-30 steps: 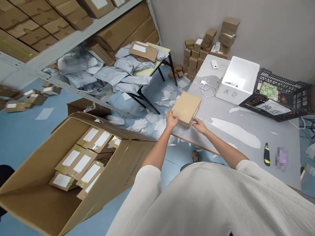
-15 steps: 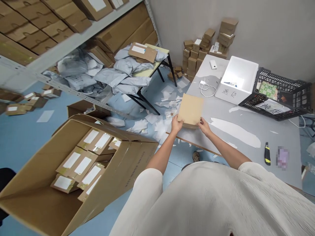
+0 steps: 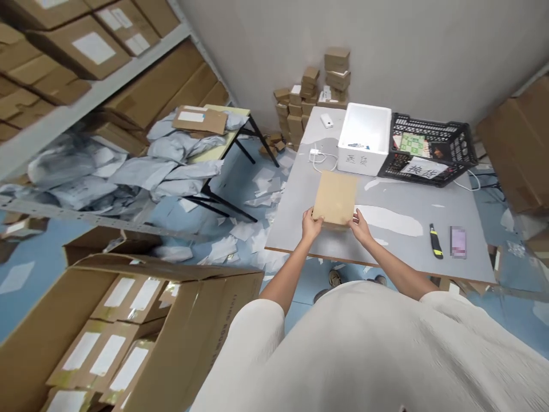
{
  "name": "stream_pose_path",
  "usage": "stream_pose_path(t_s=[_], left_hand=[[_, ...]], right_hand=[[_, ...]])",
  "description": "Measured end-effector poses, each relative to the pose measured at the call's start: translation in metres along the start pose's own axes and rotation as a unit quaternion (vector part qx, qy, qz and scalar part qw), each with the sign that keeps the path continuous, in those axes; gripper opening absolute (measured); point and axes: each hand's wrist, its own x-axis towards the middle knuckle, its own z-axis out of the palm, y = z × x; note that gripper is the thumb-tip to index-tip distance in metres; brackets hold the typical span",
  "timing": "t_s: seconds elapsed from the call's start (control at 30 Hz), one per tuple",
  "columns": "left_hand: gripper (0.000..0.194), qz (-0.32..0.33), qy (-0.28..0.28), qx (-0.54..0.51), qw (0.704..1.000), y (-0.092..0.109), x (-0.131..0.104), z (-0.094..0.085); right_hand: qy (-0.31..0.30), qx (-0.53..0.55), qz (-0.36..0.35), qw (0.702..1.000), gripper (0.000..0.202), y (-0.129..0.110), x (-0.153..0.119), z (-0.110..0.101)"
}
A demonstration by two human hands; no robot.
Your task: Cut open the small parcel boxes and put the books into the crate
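Observation:
Between my two hands is a small brown cardboard box [image 3: 336,197], over the left part of the grey table [image 3: 291,217]. My left hand [image 3: 311,224] grips its near left corner, thumb on the top face. At the near right corner, my right hand [image 3: 359,225] holds it the same way. The underside of the box is hidden, so whether it rests on the table I cannot tell. A white cable [image 3: 322,159] lies just beyond it. To the right are a black and yellow utility knife [image 3: 436,241] and a blurred purple item [image 3: 458,242].
A white foam bin [image 3: 364,134] and a black plastic crate [image 3: 429,150] stand at the table's back. At lower left, a large carton [image 3: 231,312] holds several labelled boxes. Grey mailing bags [image 3: 148,171] cover a low table. Paper scraps [image 3: 223,249] litter the floor.
My view has turned right, bringing brown cartons at the far right into sight. Both hands still hold the box, which now sits farther onto the table from its left edge.

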Motion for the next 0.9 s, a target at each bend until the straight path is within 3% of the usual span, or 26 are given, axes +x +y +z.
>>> stream_pose_path(t_s=[0.3,0.47,0.6,0.73,0.9], left_hand=[[0.057,-0.007,-0.09,-0.004,0.996,0.046,-0.065,0.111],[0.055,-0.003,-0.123,0.021,0.992,0.058,-0.095,0.154],[0.058,0.008,-0.129,0.029,0.991,0.059,-0.103,0.171],[0.063,0.01,-0.134,0.025,0.991,0.057,-0.099,0.175],[0.068,-0.006,-0.13,0.017,0.991,0.054,-0.092,0.179]], right_hand=[[0.077,-0.021,0.02,0.997,0.102,0.033,-0.063,-0.13],[0.087,0.002,0.039,0.995,0.097,0.058,-0.088,-0.179],[0.06,0.021,0.035,0.997,0.097,0.073,-0.095,-0.198],[0.029,0.04,0.04,0.998,0.101,0.082,-0.093,-0.206],[0.034,-0.006,0.022,0.999,0.084,0.083,-0.077,-0.223]])
